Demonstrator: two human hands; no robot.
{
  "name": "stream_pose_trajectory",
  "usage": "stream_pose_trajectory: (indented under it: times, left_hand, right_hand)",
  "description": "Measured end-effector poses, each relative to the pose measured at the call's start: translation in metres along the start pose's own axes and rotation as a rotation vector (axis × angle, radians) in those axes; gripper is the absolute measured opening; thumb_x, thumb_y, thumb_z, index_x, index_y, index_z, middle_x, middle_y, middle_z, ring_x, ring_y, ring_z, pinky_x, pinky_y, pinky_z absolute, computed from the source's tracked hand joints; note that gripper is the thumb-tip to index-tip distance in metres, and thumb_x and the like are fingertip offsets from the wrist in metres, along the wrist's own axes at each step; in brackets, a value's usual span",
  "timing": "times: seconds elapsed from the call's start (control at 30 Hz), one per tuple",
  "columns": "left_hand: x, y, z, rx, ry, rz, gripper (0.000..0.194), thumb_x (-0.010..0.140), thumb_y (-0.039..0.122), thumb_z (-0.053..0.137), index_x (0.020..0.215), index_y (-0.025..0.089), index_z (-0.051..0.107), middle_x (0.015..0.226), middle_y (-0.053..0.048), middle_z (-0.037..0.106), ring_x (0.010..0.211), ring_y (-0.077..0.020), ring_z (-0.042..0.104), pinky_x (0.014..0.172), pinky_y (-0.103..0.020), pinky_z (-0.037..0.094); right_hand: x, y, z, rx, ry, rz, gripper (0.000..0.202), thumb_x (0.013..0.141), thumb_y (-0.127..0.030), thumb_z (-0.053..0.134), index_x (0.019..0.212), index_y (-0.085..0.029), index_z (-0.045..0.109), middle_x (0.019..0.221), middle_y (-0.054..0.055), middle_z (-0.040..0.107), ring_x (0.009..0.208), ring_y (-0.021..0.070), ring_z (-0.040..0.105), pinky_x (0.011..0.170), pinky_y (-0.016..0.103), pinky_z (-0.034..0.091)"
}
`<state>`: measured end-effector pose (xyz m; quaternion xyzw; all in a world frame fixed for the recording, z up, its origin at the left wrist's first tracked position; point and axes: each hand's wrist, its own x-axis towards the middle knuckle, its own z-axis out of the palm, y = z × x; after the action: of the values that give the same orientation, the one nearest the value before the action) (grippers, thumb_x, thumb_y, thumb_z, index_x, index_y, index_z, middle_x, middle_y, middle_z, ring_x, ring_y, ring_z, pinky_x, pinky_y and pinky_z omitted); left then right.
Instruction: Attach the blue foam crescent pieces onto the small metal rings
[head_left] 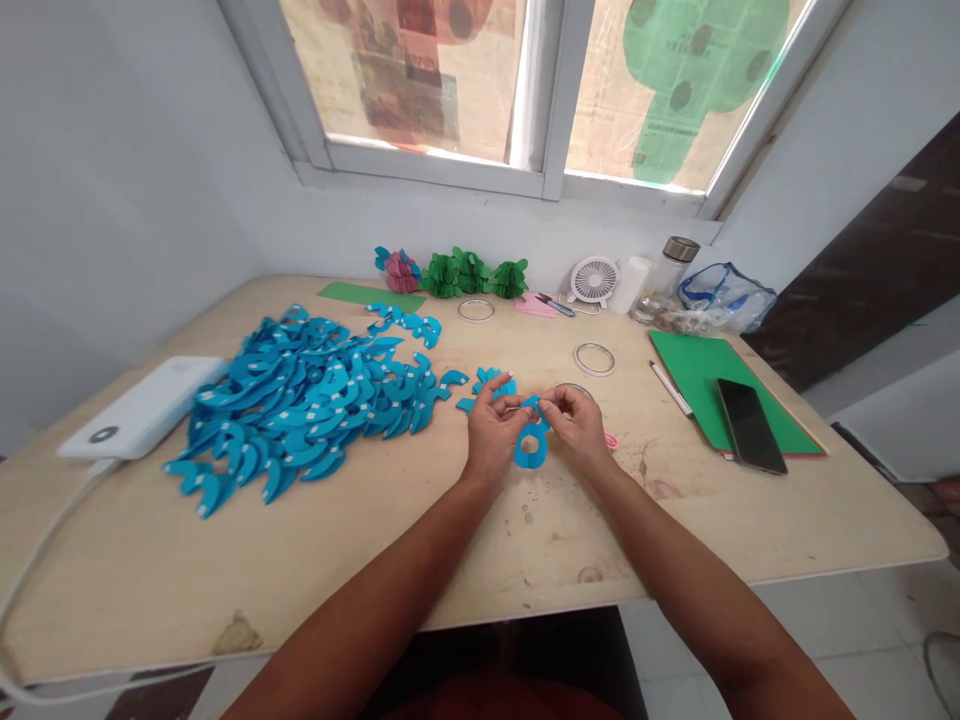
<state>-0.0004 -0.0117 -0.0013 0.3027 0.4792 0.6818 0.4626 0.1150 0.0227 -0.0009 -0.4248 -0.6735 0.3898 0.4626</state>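
A curved blue paper piece (531,452) with a round opening hangs between my hands over the middle of the table. My left hand (491,430) pinches its upper left part, and my right hand (576,425) pinches its upper right part. Just behind my left hand lies a small cluster of blue pieces (499,382), partly hidden by the fingers. To the left spreads a big heap of blue curved pieces (300,390) dotted with small white squares. A roll of tape (574,388) is partly covered by my right hand.
A white power bank (142,405) with a cable lies at the left. Green paper flowers (471,272), tape rings (595,359), a small fan (594,280) and a bottle (671,270) stand or lie behind. At the right, a phone (751,425) rests on green sheets (697,385).
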Motion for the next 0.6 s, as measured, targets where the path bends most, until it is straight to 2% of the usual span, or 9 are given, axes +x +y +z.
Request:
stream_pose_trajectory:
  times: [0.37,0.6]
  left_hand:
    - [-0.003,-0.0015,0.002,-0.031,0.041,0.021,0.064,0.056,0.017,0.072,0.116,0.016,0.05,0.069,0.002,0.064,0.057,-0.0105,0.062,0.065,-0.026,0.051]
    - [-0.0059,-0.0032,0.0049,-0.069,0.031,0.016,0.061,0.057,0.02,0.073,0.114,0.015,0.051,0.074,-0.002,0.065,0.063,-0.0129,0.064,0.066,-0.027,0.052]
  right_hand:
    - [-0.0008,0.0055,0.006,0.176,0.033,0.156,0.018,0.072,-0.036,0.06,0.072,-0.018,0.057,0.068,0.0,0.061,0.062,0.0133,0.055,0.058,0.025,0.045]
    - [-0.0011,0.0061,0.0075,0.259,0.025,0.193,0.017,0.07,-0.034,0.062,0.072,-0.018,0.058,0.066,0.001,0.062,0.061,0.0143,0.057,0.058,0.026,0.046]
